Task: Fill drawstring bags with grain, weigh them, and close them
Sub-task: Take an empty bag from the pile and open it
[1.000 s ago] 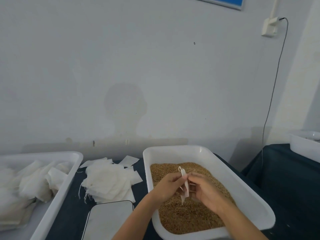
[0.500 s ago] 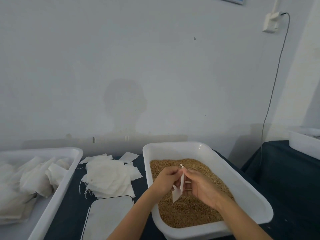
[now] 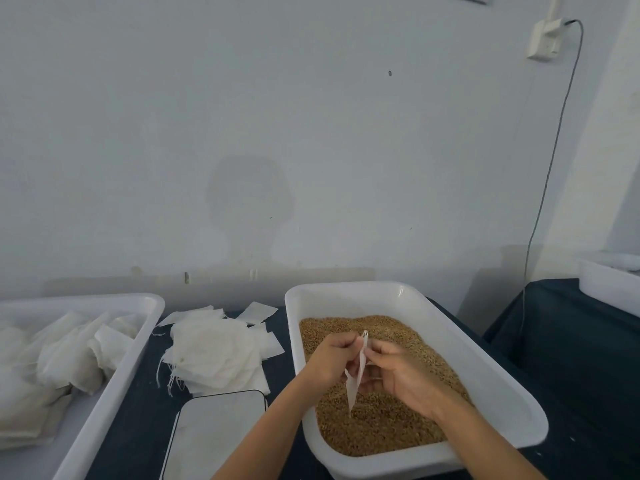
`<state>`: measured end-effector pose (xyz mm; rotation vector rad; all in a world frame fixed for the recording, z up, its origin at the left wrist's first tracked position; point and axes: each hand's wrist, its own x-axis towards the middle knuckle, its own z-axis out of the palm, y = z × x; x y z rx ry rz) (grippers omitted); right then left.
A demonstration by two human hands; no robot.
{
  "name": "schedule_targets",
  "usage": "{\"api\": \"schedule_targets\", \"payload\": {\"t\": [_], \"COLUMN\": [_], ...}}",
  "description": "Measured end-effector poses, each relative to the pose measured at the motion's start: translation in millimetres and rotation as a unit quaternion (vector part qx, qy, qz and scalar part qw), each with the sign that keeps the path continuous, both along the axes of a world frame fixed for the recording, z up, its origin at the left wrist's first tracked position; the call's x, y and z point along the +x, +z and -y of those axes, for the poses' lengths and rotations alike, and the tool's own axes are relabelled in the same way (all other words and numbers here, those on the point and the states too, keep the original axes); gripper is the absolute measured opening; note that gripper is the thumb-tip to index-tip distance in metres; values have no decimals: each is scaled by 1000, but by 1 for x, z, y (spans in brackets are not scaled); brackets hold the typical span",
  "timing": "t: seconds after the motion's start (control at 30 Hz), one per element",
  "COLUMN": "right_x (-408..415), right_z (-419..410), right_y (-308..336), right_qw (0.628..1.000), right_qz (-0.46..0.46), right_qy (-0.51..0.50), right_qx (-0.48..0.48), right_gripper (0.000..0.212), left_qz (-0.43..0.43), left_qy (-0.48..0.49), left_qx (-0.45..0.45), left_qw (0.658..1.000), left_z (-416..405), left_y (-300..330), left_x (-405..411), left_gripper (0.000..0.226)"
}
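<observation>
With the left hand [image 3: 334, 358] and right hand [image 3: 398, 370] pinching the empty drawstring bag [image 3: 356, 375], its mouth should be spread fully above the grain [image 3: 381, 427] directly beneath them.

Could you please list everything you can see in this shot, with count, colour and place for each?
Grain tub: one, white, right of centre on the table.
Grain: tan, fills the tub's floor.
Drawstring bag: one, white, limp, held over the grain.
Loose bag pile: count unclear, white, on the dark cloth left of the tub.
Scale: one, pale top with dark edge, near edge, in front of the pile.
Left tray: one, white, far left, holding white bags.
Far tub: one, white, right edge.
Table cloth: dark blue.
Wall socket: one, white, upper right, grey cable hanging down.
Left hand: pinches the bag's top.
Right hand: pinches the bag too.
</observation>
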<state>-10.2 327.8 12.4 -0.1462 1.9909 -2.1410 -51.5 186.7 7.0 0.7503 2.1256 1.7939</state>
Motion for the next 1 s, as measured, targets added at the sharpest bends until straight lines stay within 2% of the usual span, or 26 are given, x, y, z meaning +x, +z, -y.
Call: {"api": "schedule_targets", "payload": {"t": [0.17,0.33,0.43,0.5,0.57,0.67,0.73,0.77,0.9,1.0], "right_x": [0,-2,-2,-1,-1,0,0,0,-1,-1], "right_z": [2,0,-1,-1,0,2,2,1,0,0], "right_y": [1,2,1,1,0,1,2,2,1,4], "right_qw": [999,995,984,977,973,967,963,962,956,955], "right_qz": [-7,-6,-17,-23,-24,-33,-40,-39,-18,-2], "right_qy": [-33,-92,-147,-164,-170,-186,-191,-194,-238,-255], "right_qx": [23,45,95,135,155,173,184,186,170,150], "right_gripper": [19,18,19,20,19,18,20,21,20,20], "left_qz": [-12,-31,-38,-77,-177,-343,-386,-392,-459,-514], "left_qy": [3,47,99,133,148,132,127,132,132,106], "left_qx": [-12,3,-20,-57,-91,-191,-262,-267,-231,-238], "left_qw": [1000,998,994,986,969,910,876,870,848,817], "left_z": [0,0,-1,-1,-2,-4,-7,-8,-10,-11], "left_y": [-1,-1,-4,-7,-8,-10,-14,-16,-13,-11], "left_x": [0,0,0,1,2,3,4,4,10,13], "left_gripper": [32,31,23,17,18,11,14,15,39,23]}}
